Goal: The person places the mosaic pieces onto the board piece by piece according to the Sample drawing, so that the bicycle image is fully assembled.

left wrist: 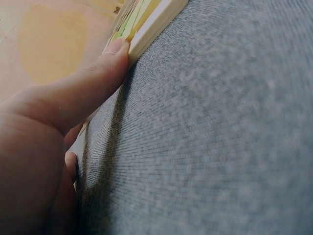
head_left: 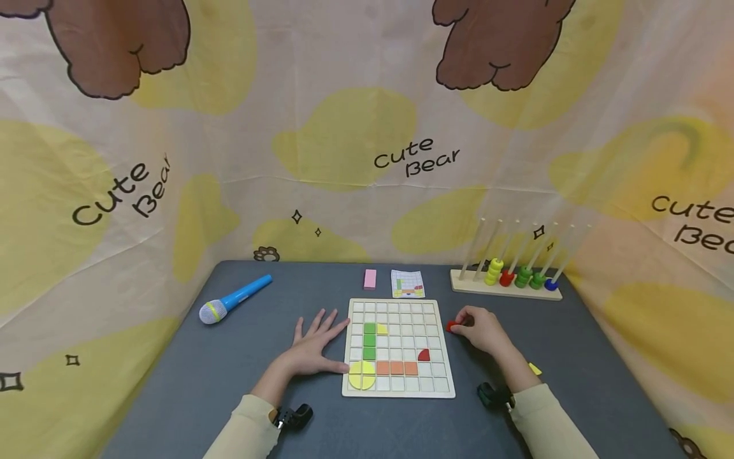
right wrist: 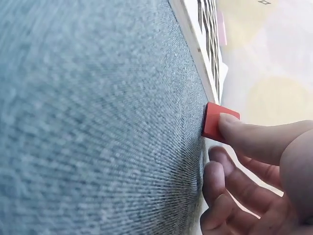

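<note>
The gridded board (head_left: 409, 345) is white, the block (right wrist: 212, 122) red. Yellow blotches (head_left: 355, 140) and brown bears (head_left: 507, 48) pattern the pale backdrop (head_left: 338, 38).

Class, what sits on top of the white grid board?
On the board: three green squares, three orange squares, a yellow circle, one small yellow piece and one red piece. Whatever they cover is hidden.

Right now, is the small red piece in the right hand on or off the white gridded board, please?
Off: the right hand pinches the red piece just right of the gridded board.
</note>
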The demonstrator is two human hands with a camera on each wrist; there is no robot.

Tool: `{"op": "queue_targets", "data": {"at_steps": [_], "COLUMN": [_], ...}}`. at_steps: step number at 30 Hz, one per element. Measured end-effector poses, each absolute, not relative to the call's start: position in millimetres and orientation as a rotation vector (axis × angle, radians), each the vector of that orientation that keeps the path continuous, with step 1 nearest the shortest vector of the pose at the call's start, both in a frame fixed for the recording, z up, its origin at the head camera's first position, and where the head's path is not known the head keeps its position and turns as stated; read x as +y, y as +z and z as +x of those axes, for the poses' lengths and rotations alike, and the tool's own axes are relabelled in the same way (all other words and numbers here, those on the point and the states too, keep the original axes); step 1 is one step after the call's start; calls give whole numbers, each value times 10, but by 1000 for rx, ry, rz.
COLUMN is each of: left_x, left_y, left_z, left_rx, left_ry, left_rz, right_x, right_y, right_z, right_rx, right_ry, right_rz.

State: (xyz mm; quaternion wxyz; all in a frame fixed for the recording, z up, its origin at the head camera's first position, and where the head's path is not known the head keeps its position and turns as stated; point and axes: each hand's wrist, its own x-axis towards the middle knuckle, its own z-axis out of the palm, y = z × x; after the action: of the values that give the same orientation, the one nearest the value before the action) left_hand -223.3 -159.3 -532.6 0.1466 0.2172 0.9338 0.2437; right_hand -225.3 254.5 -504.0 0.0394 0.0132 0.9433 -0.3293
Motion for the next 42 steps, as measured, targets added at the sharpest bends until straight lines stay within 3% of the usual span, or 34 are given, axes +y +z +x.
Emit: {"op": "queue_targets", "data": {"at_steps": [22,42], "left_x": [-1590,-1590], "left_y": [-5318,-5320], "left_z": [-2235,-2236], "left_rx": [2689,2676], "left_ry": [707,714], "left_rz": [610,626], "right_x": [2241,2237], "right_y": [-4875,-5075], "right_z": [-1968,-1880], "right_rx": [2813,2747], "right_ry": [-1191,-1090], "right_rz": [-68,-255]}}
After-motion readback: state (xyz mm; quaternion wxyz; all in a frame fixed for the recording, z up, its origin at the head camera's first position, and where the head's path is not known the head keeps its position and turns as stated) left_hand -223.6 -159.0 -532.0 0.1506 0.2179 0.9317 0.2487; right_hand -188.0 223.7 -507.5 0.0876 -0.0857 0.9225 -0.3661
